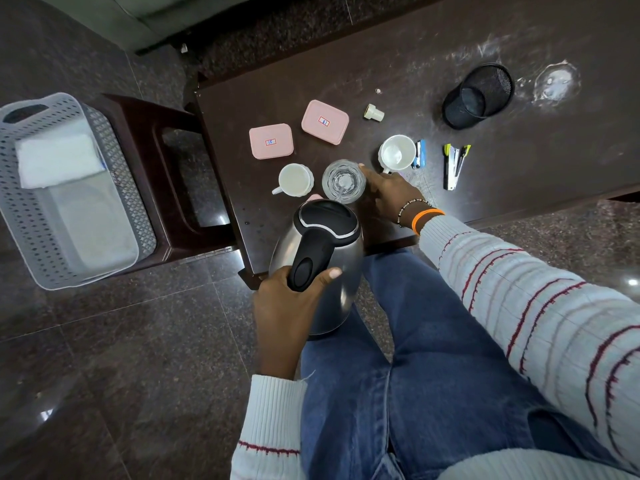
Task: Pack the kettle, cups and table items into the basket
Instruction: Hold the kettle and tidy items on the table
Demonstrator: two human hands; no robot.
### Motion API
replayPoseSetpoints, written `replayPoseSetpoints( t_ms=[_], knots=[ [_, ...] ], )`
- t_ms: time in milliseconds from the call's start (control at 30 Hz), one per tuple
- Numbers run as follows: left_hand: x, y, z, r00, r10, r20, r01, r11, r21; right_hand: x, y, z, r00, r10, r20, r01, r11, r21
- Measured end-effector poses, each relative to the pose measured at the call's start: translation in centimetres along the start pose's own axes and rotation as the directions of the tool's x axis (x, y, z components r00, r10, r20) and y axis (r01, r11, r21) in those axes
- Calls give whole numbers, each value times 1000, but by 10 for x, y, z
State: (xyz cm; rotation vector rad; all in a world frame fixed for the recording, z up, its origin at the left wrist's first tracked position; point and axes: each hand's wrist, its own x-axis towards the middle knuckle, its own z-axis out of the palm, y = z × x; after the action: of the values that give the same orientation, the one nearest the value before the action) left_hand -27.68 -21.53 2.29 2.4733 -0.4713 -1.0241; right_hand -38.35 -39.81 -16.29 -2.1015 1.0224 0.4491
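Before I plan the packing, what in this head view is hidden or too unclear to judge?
- Kettle spout: hidden behind its own lid, so any pour into the glass is unclear.
- Right hand fingers: the far side of the glass hides them.
- Pink item by the kettle: mostly covered by it.
- Labels on the pink boxes: too small to read.
- Basket contents: white items, indistinct.

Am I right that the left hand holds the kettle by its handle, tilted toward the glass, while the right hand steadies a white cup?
Not quite. In the head view the left hand does hold the kettle by its handle, tilted toward the glass, but the right hand steadies that glass, not a white cup.
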Motion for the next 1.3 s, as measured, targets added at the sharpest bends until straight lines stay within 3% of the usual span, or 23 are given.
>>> replayPoseSetpoints(
  t_ms=[600,1300],
  knots=[
    [0,7,1,998,-45,35,44,999,6,0,1,0,1000,-11,-1,11,1000,25],
    [-1,6,1,998,-2,67,2,1000,2,1,1,1,1000,-16,5,16,1000,-1]
  ],
)
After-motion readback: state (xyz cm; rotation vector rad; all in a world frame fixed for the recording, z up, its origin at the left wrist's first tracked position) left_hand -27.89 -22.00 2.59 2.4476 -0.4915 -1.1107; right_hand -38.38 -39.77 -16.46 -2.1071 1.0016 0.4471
